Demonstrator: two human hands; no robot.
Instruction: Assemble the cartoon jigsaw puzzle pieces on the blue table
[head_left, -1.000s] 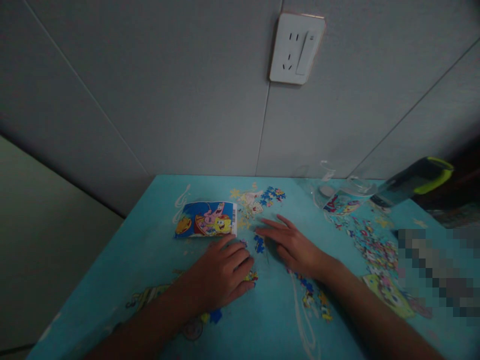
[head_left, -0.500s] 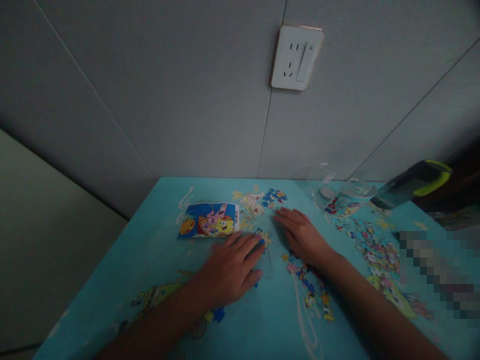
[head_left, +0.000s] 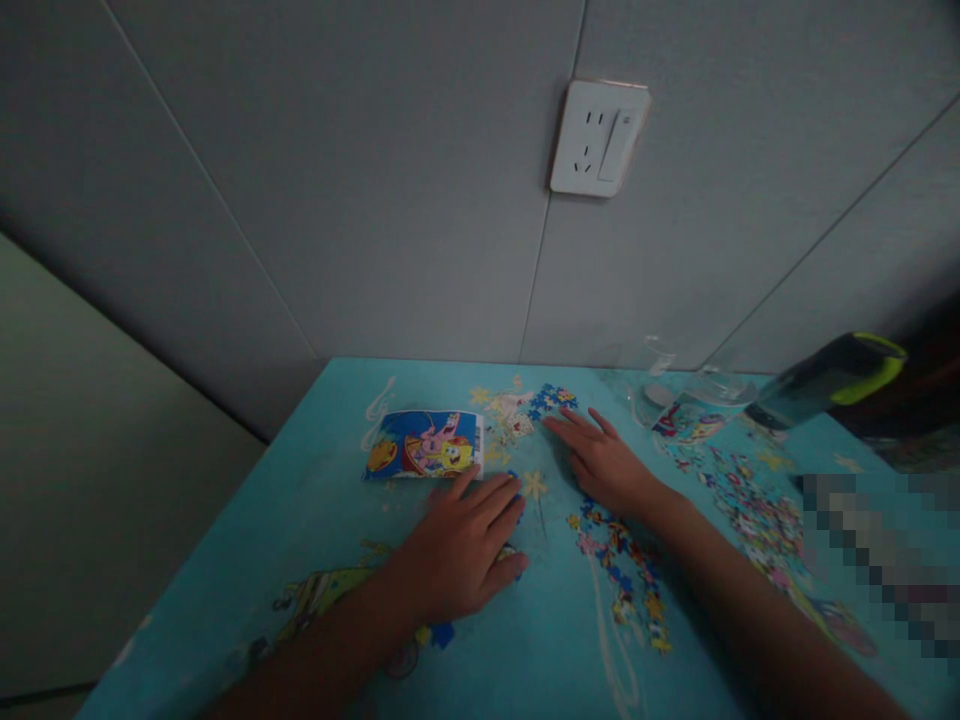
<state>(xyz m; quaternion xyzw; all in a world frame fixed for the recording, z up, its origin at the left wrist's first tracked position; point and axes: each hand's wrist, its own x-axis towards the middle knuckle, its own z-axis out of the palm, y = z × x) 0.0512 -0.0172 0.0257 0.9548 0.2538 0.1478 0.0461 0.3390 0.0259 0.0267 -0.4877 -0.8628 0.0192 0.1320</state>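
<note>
The right hand [head_left: 604,460] now lies farther up the worktop [head_left: 225,570] than a second ago, when its fingertips were beside a small blue clump near the middle of the frame; its fingers are extended and a little apart, close to the blue puzzle pieces [head_left: 553,400] at upper centre, with nothing visible in its grasp. The left hand [head_left: 469,545], below the frame's middle, has shifted right over the joined pieces [head_left: 508,552], palm down with fingers loosely spread; only bits of that cluster show around it, and I cannot tell whether it grips any. A printed star [head_left: 535,486] shows plainly to its right. The strip of pieces [head_left: 621,570] at lower right of centre is less covered by the right arm. The picture packet [head_left: 424,443], left of centre, remains just beyond the left fingertips. The wall socket [head_left: 600,138] appears lower in view.
</note>
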